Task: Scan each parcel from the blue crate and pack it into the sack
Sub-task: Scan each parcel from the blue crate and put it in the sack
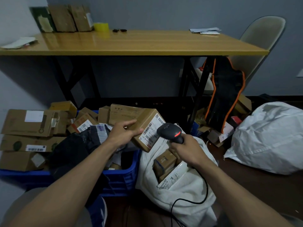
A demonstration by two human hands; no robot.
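Holding a cardboard parcel (131,114) just above the gap between the blue crate (121,175) and the sack (185,199), the left hand (123,134) grasps the box by its 9 o'clock end. The thumb lies along the labelled face and the index finger stretches along the top, so the box is pinched between them.

The white shipping label (151,131) on the parcel carries several barcodes, a small square code at its 1 o'clock corner and red marks. The print is too small and blurred to read. At 3 o'clock of the label, the right hand (186,149) has its fingers clenched round the grip of a black scanner (170,131). The scanner's head is almost touching the label, with a red light glowing on it. Its black cable (205,185) trails toward 6 o'clock across the sack.

Inside the open sack lie brown boxes and a white mailer (172,178) with printed characters, only partly legible. The crate, at 9 o'clock of the sack, is heaped with cardboard boxes and dark mailers, several bearing barcode stickers. At 3 o'clock sits a second, bulging white sack (272,138). At 12 o'clock stands the wooden worktop (139,44), with a yellow tape roll (101,27) on it.
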